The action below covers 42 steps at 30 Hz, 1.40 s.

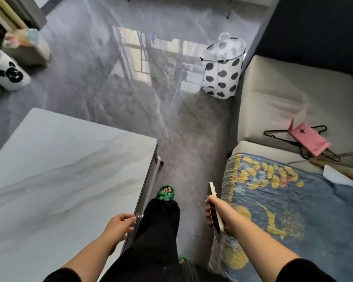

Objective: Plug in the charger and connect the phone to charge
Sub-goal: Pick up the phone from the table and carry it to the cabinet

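Observation:
My right hand [218, 214] grips a phone [213, 192] in a pale case, held edge-on above the floor beside the sofa. A thin cable [216, 236] hangs down from under the hand. My left hand [120, 223] rests with curled fingers on the edge of the white marble table [49, 180], holding nothing that I can see. No charger plug or wall socket is visible.
A sofa with a blue and yellow blanket [293, 210] is on the right, with a pink bag [310, 142] and black hanger on it. A dotted laundry basket [222, 68] stands ahead on the glossy grey floor. A panda bin [6, 70] is far left. My leg and green sandal [167, 193] fill the gap.

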Available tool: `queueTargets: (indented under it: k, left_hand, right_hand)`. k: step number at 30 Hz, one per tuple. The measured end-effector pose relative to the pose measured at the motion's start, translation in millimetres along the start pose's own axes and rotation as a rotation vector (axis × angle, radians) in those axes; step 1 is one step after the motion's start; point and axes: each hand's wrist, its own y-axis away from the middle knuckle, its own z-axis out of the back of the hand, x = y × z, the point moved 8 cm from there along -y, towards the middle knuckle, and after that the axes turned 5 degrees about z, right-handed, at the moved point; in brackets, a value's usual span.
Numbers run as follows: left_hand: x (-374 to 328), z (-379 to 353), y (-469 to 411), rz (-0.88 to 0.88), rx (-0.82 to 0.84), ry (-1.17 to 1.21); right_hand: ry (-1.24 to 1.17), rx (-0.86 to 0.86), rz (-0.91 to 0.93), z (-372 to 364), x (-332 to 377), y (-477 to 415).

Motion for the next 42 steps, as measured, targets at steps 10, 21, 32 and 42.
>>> queueTargets:
  k: [10, 21, 32, 42]
  left_hand:
    - [-225, -19, -65, -0.045, 0.125, -0.021]
    - [-442, -34, -146, -0.068, 0.069, 0.365]
    - [-387, 56, -167, 0.222, -0.322, 0.856]
    - [-367, 189, -189, 0.339, -0.385, 1.096]
  right_hand:
    - [0.058, -0.086, -0.061, 67, 166, -51]
    - [0.491, -0.073, -0.069, 114, 384, -168]
    - [1.085, 0.304, 0.171, -139, 602, -234]
    - [1.239, 0.435, 0.156, -380, 693, -259]
